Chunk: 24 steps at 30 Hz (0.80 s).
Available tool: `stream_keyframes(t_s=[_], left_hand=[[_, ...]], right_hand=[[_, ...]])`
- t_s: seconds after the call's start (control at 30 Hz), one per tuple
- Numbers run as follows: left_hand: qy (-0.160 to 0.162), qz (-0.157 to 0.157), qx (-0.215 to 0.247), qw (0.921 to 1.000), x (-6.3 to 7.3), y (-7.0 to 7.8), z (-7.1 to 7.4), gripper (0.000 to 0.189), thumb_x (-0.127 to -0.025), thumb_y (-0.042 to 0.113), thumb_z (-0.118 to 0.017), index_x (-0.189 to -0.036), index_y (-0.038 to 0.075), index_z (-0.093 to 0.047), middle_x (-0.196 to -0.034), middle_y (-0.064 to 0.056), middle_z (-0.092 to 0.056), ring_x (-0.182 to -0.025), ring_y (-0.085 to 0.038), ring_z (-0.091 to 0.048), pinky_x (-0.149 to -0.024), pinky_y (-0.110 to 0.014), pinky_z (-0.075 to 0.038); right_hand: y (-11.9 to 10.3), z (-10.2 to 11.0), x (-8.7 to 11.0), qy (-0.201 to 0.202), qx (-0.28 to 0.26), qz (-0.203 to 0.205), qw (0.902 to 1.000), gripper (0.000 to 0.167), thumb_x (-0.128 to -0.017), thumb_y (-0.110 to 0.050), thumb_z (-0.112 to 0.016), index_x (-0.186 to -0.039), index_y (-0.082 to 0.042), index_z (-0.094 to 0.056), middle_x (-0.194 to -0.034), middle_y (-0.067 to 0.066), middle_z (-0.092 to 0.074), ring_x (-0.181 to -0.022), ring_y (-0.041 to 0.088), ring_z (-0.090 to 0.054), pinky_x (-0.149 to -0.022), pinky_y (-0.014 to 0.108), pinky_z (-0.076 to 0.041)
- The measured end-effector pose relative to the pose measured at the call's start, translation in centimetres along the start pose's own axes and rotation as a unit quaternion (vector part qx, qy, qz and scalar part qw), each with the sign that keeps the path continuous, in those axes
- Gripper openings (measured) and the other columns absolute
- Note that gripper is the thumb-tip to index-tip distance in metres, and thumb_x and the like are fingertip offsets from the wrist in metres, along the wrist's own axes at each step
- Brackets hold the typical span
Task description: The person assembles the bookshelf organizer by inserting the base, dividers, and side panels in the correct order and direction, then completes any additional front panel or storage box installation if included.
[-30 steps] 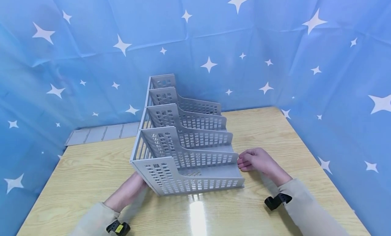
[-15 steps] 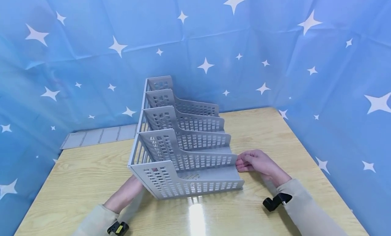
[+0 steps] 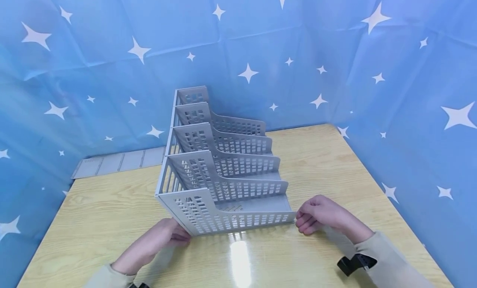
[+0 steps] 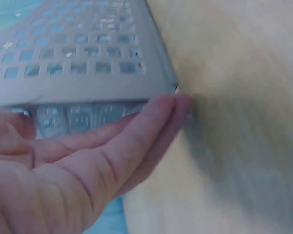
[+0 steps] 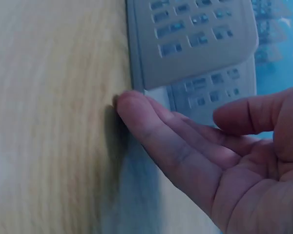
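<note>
A grey plastic file rack with several upright slots and grid-perforated dividers stands on the wooden table. At its near left bottom corner is my left hand; in the left wrist view its extended fingers reach right to the corner of the perforated side panel. My right hand is at the opposite near corner, on the right. The right wrist view has its fingertips at the panel's lower corner, with the thumb held apart from the fingers.
A flat grey panel strip lies at the table's back left, along the blue star-patterned curtain. The rack's far end stands close to this curtain. More curtain hangs past the table's right edge.
My right hand has moved nearer and slightly right, from the second divider's end to the front panel's corner. My left hand has come out from behind the rack to its near left corner.
</note>
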<state>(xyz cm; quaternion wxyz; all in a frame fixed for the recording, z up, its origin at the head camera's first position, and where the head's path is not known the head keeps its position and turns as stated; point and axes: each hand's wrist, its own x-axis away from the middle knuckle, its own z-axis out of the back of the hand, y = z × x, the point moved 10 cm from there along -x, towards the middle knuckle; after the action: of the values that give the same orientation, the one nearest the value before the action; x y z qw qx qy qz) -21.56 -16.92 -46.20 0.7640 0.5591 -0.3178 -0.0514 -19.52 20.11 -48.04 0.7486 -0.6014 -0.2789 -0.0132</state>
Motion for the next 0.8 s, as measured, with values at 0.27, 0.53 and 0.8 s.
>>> stream_keyframes(t_s=[0.27,0.53,0.8], left_hand=[[-0.020,0.011,-0.004,0.9997,0.5,-1.5,-0.9,0.074,-0.114,0.043,-0.019,-0.109,-0.019,-0.060,-0.094,-0.016,-0.067,-0.083,-0.024,-0.067,-0.078,-0.039,-0.061],[-0.025,0.007,0.020,0.9995,0.3,-2.2,-1.0,0.041,-0.104,0.019,-0.038,-0.101,-0.015,-0.061,-0.087,-0.013,-0.067,-0.074,-0.022,-0.066,-0.068,-0.036,-0.060],[-0.027,-0.070,-0.161,0.9841,0.0,-0.9,-1.6,0.021,-0.092,-0.005,-0.046,-0.097,-0.009,-0.066,-0.078,-0.004,-0.062,-0.066,-0.013,-0.056,-0.058,-0.028,-0.051]], right_hand=[[1.0,-1.2,-0.6,0.012,0.066,-0.023,0.9975,0.028,-0.096,-0.002,-0.042,-0.084,0.010,-0.065,-0.068,0.013,-0.070,-0.055,0.017,-0.068,-0.056,0.037,-0.062],[0.1,-1.8,-1.3,0.042,0.245,0.025,0.9684,0.029,-0.099,0.000,-0.048,-0.074,-0.004,-0.062,-0.051,0.000,-0.057,-0.040,0.008,-0.052,-0.043,0.029,-0.050],[-0.6,-2.2,-1.7,0.008,0.323,0.070,0.9438,0.026,-0.097,0.005,-0.046,-0.095,-0.003,-0.071,-0.046,-0.009,-0.045,-0.034,0.003,-0.041,-0.041,0.025,-0.042]])
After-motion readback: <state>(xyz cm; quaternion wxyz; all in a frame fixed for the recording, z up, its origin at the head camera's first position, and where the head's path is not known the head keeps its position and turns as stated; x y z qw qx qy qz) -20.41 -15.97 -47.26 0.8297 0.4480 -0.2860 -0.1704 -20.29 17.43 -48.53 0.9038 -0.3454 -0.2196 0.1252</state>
